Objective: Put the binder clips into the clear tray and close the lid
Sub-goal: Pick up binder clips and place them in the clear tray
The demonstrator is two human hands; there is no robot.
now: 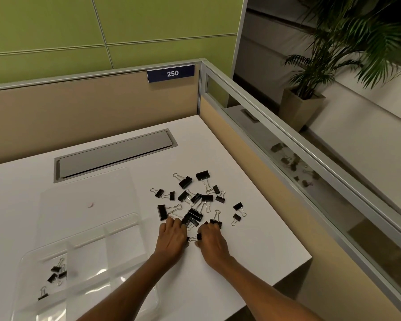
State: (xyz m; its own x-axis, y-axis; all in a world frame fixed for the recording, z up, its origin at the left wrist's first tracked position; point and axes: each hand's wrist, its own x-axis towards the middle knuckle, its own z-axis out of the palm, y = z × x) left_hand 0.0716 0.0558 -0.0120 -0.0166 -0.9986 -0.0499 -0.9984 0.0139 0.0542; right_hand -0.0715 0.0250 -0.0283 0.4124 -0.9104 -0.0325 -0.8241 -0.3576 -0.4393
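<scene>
Four small black binder clips (53, 275) with thin wire handles lying in the left compartment of the clear tray (125, 272), glossy plastic, lid (86, 200) open flat behind it. Left hand (171, 237) and right hand (210, 239) palm-down on the white desk (252, 246), fingers curled over clips at the near edge of the scattered pile (195, 205); actual grip impossible to tell.

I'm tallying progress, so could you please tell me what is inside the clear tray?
The clear tray holds a few binder clips, all in its left compartment. The left forearm covers its near right corner, so nothing can be told there.
</scene>
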